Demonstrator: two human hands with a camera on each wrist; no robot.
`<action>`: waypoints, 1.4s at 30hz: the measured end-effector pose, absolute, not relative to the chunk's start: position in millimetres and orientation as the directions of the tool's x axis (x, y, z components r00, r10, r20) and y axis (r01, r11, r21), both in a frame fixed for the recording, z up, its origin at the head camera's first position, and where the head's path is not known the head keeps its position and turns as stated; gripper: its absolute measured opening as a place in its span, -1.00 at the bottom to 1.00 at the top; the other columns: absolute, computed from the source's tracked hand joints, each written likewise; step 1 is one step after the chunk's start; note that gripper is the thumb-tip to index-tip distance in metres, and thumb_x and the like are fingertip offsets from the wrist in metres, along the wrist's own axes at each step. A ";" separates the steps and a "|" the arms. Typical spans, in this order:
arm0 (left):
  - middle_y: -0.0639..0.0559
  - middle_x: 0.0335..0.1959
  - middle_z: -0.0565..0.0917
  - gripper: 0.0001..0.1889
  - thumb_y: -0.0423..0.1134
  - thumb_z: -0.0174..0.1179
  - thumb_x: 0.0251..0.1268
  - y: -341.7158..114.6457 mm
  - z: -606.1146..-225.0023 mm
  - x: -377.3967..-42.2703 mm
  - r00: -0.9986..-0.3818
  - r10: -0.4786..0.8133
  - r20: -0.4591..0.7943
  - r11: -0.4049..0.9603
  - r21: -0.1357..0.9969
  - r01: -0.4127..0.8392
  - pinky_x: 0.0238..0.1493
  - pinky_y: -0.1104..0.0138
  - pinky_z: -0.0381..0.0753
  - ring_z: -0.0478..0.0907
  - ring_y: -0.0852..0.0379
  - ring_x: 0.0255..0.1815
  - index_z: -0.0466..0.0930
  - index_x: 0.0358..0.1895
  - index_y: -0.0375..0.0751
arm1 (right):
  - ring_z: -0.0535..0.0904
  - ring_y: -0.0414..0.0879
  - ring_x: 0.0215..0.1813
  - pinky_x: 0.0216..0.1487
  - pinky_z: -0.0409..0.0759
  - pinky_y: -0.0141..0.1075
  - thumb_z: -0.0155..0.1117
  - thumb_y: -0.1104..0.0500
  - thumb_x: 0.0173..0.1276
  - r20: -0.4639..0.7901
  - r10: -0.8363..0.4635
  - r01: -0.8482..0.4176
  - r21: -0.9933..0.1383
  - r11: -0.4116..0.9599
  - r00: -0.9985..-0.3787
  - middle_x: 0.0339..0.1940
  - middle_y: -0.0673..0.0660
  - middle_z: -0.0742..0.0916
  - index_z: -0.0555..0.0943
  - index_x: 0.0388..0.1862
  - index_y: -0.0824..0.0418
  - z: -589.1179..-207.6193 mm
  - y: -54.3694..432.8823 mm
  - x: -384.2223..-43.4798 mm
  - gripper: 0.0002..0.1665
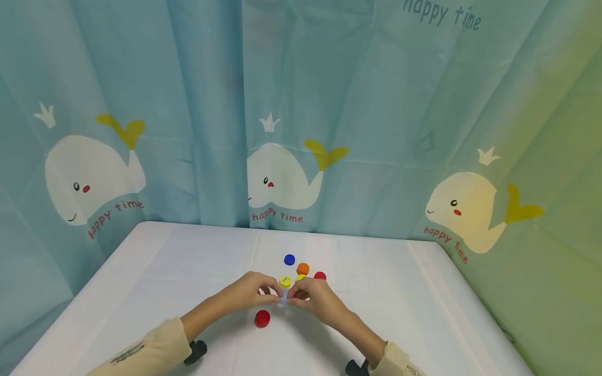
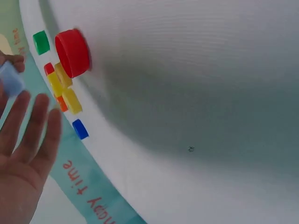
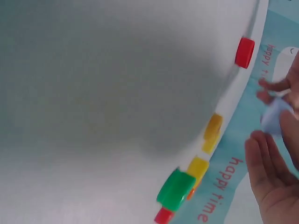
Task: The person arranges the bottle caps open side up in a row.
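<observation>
In the head view, my left hand (image 1: 251, 291) and right hand (image 1: 320, 298) meet over the table, with a small pale blue cap (image 1: 284, 295) between their fingertips. Each hand pinches it from its own side. The pale blue cap (image 2: 11, 80) is blurred in the left wrist view, where the other fingers of my left hand (image 2: 29, 149) stretch out. In the right wrist view the cap (image 3: 276, 116) sits at the fingertips of my right hand (image 3: 271, 186). A yellow bottle cap (image 1: 285, 282) lies just beyond the fingers, and a red bottle cap (image 1: 262, 318) nearer the left forearm.
Beyond the hands lie a blue cap (image 1: 289, 259), an orange cap (image 1: 303, 269) and another red cap (image 1: 320, 275). A green cap (image 3: 176, 190), hidden in the head view, shows in the right wrist view. A whale-print curtain (image 1: 211, 130) hangs behind the white table (image 1: 188, 261).
</observation>
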State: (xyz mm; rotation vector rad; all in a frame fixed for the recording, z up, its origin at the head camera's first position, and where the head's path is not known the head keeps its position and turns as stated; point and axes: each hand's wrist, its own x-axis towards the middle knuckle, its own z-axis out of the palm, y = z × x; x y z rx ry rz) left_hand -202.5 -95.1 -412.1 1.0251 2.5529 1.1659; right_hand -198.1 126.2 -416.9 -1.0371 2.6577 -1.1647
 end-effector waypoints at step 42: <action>0.19 -0.14 0.69 -0.84 -0.20 0.27 0.22 -94.4 -424.1 -188.9 -0.679 0.732 -0.062 0.584 0.572 0.577 -0.27 0.46 0.48 0.42 0.41 -0.55 0.74 -0.17 -0.06 | 0.53 -0.43 -0.35 -0.28 0.43 -0.68 0.43 0.24 0.11 0.048 -0.749 -0.706 -0.376 0.600 -0.661 -0.46 -0.16 0.67 0.75 -0.34 0.19 -426.4 117.5 -189.6 -0.89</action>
